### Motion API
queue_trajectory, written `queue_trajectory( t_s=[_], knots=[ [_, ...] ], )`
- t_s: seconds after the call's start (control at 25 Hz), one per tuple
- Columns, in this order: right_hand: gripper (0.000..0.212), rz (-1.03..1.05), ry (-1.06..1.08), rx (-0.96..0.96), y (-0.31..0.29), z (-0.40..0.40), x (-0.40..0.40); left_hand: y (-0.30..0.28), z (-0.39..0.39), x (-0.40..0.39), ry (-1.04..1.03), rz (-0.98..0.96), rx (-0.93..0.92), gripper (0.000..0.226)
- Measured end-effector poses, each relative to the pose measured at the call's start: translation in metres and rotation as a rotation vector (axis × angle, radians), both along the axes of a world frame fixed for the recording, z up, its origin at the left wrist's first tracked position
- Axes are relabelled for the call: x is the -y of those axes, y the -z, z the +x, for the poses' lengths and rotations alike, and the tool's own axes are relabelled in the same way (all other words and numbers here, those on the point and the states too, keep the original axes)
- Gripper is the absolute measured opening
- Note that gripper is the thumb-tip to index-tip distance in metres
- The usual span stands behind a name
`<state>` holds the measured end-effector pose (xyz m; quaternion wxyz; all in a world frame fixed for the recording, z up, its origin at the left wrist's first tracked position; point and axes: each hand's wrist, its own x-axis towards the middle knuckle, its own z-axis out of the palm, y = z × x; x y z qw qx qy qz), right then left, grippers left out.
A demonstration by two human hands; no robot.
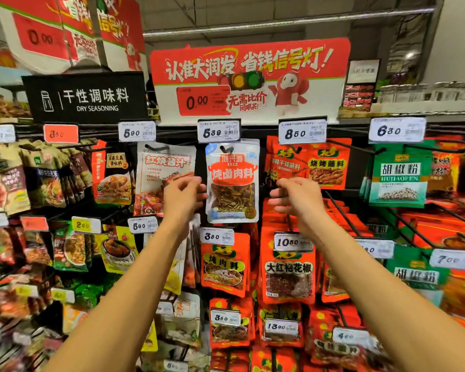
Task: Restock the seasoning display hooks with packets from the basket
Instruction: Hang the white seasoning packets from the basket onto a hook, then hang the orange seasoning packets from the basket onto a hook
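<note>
Packets of stew spice (232,181) are hanging upright between my hands, my left hand (181,196) touching their edge, my right hand (295,196) loosely curled, grasping nothing.

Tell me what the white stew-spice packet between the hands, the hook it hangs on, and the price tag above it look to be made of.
Stew-spice packet: glossy plastic film, likely; it shines, and a clear window shows dried spices.
Hook: thin dark wire, probably coated metal; only its tip shows through the hang hole.
Price tag: printed paper behind a clear plastic holder, judging by the glare.
</note>
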<state>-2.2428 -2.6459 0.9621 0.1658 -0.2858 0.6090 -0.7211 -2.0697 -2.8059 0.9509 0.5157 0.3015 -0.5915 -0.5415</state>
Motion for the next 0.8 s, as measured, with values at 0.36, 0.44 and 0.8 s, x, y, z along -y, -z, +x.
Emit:
queue_trajectory(
  t_s=[0.36,0.44,0.8],
  knots=[
    [0.022,0.165,-0.204,0.118,0.115,-0.004,-0.154,0.101,0.001,-0.147,0.291,0.241,0.122,0.011],
    [0.021,0.274,-0.232,0.198,0.164,-0.013,-0.178,0.145,-0.007,-0.179,0.265,0.349,0.200,0.013],
    [0.017,0.768,-0.102,0.574,0.392,-0.037,-0.280,0.355,-0.022,-0.279,0.239,0.829,0.607,0.016]
  ],
)
